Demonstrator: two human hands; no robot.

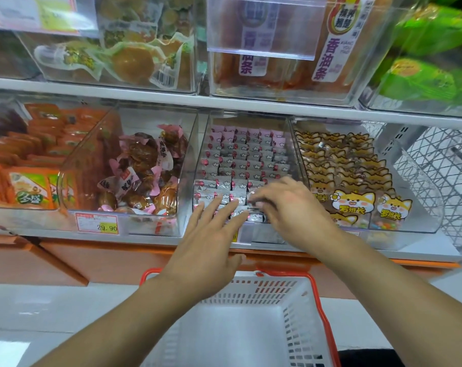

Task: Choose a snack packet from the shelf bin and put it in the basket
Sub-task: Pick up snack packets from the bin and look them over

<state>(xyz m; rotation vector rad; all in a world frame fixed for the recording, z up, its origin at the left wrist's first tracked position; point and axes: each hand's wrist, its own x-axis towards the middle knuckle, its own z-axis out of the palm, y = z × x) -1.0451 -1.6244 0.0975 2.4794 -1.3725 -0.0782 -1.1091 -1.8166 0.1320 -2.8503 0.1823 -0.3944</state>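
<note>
You are reaching both hands into the clear shelf bin of small grey-and-pink snack packets, which is sitting just above the white basket; your left hand is lying spread and flat, fingers straight, over the bin's front rows, probably steadying them; your right hand is curling down over the front-right packets, though whether it is pinching one you cannot tell. The packets are standing in tidy rows, too many to count; one basket is waiting below the bin, seemingly holding nothing yet.

orange packets far left | price tag reads 29.90 | cat-print packets right bin
</note>
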